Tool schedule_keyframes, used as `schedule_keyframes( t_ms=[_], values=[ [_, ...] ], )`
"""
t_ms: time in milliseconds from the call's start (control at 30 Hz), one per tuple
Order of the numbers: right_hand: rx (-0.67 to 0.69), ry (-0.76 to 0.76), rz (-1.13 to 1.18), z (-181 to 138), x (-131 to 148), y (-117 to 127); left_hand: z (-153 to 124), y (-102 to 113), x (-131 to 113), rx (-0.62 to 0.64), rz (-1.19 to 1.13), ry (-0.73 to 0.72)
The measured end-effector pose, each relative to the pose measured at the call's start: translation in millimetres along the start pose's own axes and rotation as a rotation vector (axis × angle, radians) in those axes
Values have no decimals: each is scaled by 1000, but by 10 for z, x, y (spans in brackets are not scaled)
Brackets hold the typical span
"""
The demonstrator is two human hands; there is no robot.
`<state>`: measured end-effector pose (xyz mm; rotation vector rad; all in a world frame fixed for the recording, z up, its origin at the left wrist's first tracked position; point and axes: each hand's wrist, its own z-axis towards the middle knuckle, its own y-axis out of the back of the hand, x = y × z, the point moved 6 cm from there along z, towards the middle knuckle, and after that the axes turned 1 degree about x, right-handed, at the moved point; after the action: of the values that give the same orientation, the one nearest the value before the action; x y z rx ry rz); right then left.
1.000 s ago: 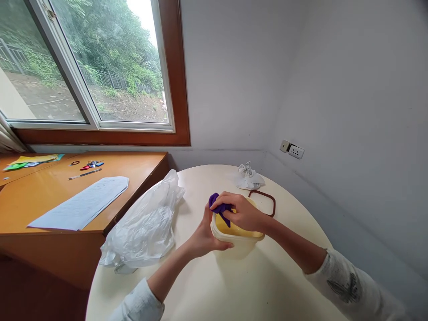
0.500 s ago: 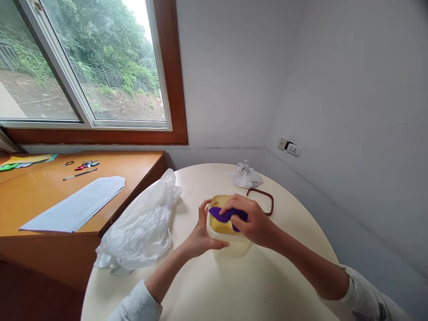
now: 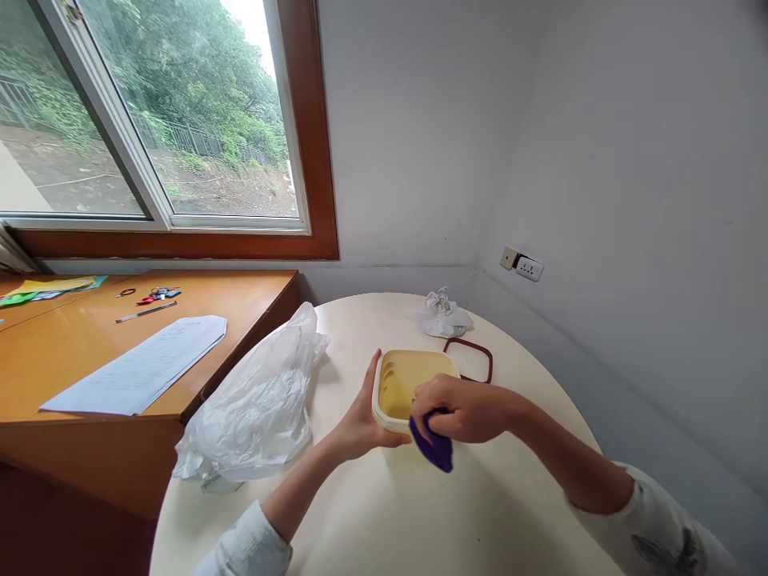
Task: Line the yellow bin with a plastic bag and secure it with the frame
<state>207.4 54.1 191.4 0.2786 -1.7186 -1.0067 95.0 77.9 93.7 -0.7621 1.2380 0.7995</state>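
A square, pale yellow plastic container [image 3: 414, 370] stands uncovered on the cream round table [image 3: 360, 512], and its inside is visible. My left hand [image 3: 363, 416] grips the container's left side, fingers behind and thumb along the front. In my right hand [image 3: 459, 410] a purple cloth [image 3: 435, 450] is bunched between the fingers. That hand is at the container's front right corner, and part of the cloth hangs down outside the rim. Behind the container, to the right, lies a brown-edged frame-like lid [image 3: 470, 359] with a see-through or pale middle.
A crumpled white plastic bag [image 3: 255, 416] covers the table's left side. A smaller tied bag [image 3: 444, 316] sits near the back edge. On the wooden desk [image 3: 252, 292] at left are papers [image 3: 141, 368], a pen [image 3: 146, 312] and keys [image 3: 159, 295]. A wall socket [image 3: 530, 268] is at right.
My right hand has drawn the purple cloth from over the container's opening to its front right corner, uncovering the inside. My left hand keeps its hold.
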Motion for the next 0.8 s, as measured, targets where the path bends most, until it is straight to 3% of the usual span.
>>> schedule_keyframes(
  t_ms=[100,200,300,333,400,467,567,700,800],
  values=[
    [-21,-205,-214,-246,-213,245,9,13,10,-6,-4,-9],
    [-372,-435,-392,-392,-488,674,5,13,11,3,2,-6],
    [-732,-329,-234,-324,-607,903,-3,4,4,13,8,11],
    [-749,-241,-150,-234,-621,889,-5,2,-6,13,12,7],
    [-639,-107,-10,-18,-631,761,-10,1,-22,9,18,-4],
    [-530,-79,57,116,-661,617,-19,12,-22,-3,19,4],
    [-602,-209,-31,28,-838,588,-36,62,-8,-40,32,19],
    [-727,-421,-181,-377,-1267,631,-13,239,-9,-166,135,-23],
    [-789,-554,-250,-656,-1611,518,58,419,0,-277,228,-52]
  ],
)
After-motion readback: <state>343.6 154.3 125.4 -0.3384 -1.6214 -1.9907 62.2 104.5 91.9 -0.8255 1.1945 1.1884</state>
